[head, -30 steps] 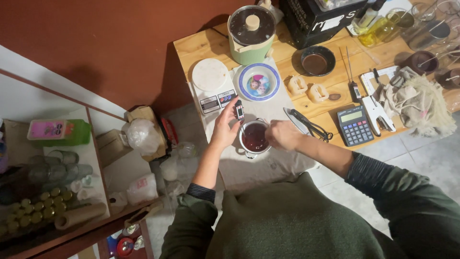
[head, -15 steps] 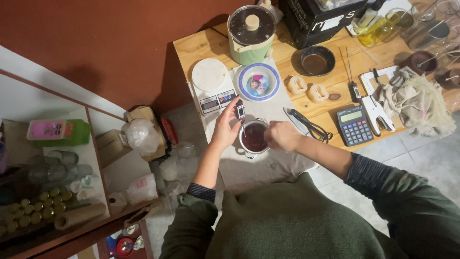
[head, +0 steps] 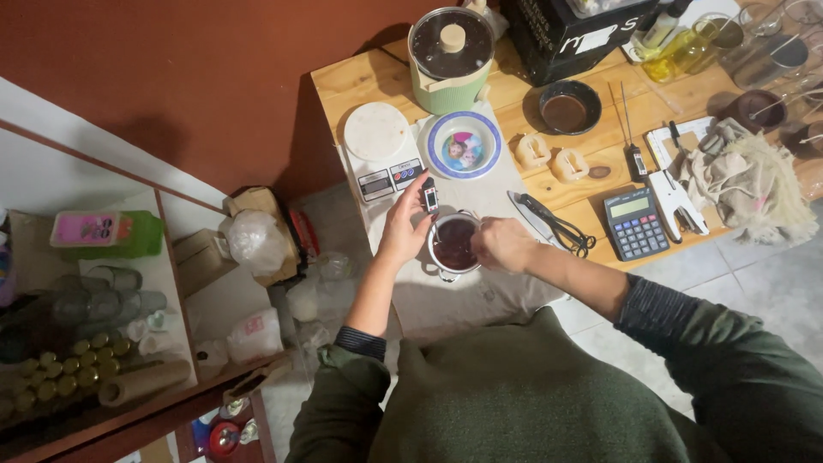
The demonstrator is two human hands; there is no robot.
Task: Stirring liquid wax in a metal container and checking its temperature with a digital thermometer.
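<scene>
My left hand [head: 403, 227] is closed around a small black digital thermometer [head: 429, 196], pinching its body between thumb and fingers so that its thin probe dips down into the metal pot [head: 453, 246] just to the right of that hand. The pot holds a dark reddish-brown liquid and sits on a pale cloth [head: 480, 291] at the near edge of the wooden desk [head: 360, 81]. My right hand [head: 503, 244] is curled shut against the pot's right rim, fingers folded inward; I cannot tell whether it grips a handle or something small, since the fingers hide it.

Just behind the pot, to its left, lies a white kitchen scale [head: 380, 154] with a round platter, and beside that a small bowl [head: 464, 144] with a blue rim and a colourful picture inside. Further behind the pot stands a green electric cooker [head: 451, 60] with a glass lid. Right of the pot, black-handled scissors [head: 553, 223] lie on the cloth's edge, and beyond them a dark calculator [head: 635, 225]. Behind the scissors sit two pale ring-shaped pieces [head: 552, 158] and a black bowl [head: 569, 107] of brown liquid. A heap of beige cloth [head: 750, 184] lies far right of the pot.
</scene>
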